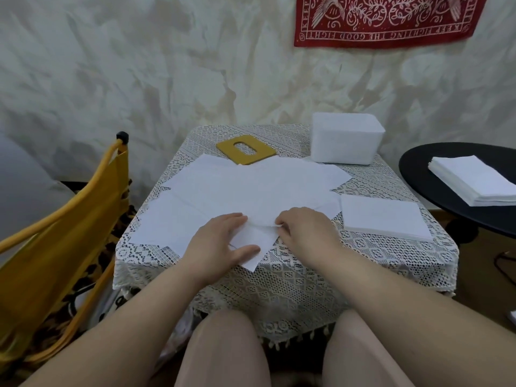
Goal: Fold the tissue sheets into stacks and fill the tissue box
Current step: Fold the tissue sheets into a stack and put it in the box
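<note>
Several white tissue sheets (251, 191) lie spread and overlapping across the lace-covered table (293, 280). My left hand (220, 241) presses flat on the nearest sheet (251, 241), thumb out to the right. My right hand (304, 230) pinches that sheet's upper edge beside the left fingertips. A folded tissue stack (382, 219) rests at the table's right side. The white tissue box (346, 138) stands at the back right, and its yellow slotted lid (245, 149) lies flat at the back centre.
A taller pile of white tissues (474, 180) sits on a black round table (418, 169) to the right. A yellow chair (55, 241) stands close on the left. A crinkled white wall with a red banner (385, 18) is behind.
</note>
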`<state>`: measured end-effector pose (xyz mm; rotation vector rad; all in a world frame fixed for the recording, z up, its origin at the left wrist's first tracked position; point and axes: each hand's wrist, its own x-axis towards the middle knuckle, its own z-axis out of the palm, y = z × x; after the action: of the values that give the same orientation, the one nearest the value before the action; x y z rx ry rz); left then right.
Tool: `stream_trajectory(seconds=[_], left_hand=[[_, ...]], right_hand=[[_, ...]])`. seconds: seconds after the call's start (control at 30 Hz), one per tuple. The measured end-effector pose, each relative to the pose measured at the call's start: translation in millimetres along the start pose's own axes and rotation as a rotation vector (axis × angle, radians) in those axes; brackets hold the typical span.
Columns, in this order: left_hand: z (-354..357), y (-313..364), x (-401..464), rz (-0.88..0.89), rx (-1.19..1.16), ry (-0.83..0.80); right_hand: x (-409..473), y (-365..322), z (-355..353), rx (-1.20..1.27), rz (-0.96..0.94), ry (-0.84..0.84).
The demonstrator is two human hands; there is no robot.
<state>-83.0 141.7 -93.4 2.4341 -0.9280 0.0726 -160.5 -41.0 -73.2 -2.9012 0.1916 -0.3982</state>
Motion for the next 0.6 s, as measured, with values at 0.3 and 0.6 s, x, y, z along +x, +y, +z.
stream_trajectory(seconds=[0.3, 0.6], left_hand=[[-23, 19, 21, 0.104, 0.181, 0.296], [-58, 79, 36, 0.044, -0.335, 0.171]], right_hand=[[-7, 12, -39, 0.348, 0.013, 0.24], [6, 15, -79, 0.748, 0.204, 0.571]])
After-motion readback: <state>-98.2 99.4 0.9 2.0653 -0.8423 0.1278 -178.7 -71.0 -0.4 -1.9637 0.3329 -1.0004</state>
